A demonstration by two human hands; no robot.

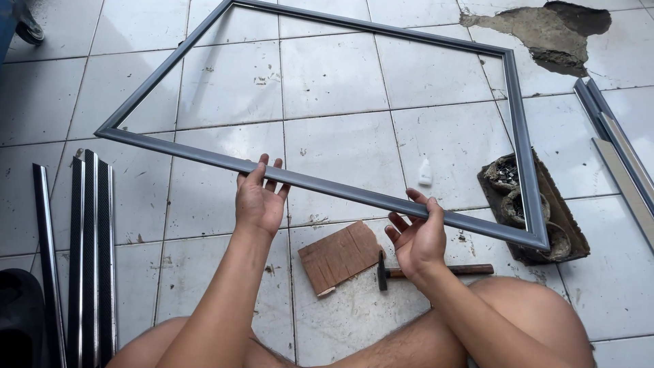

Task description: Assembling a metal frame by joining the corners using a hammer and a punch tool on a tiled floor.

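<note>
Above, both hands are holding a grey frame (354, 102) over the tiled floor (327, 75): left hand (259, 201) and right hand (417, 235) are each clamping its near rail, above a hammer (436, 270).

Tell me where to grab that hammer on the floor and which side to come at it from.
Take the hammer by its wooden handle, on the stretch that sticks out toward the cardboard tray, coming down from above. It lies flat on the tile floor, and its head end sits under the right hand, so the handle's free end is the open grip.
</note>
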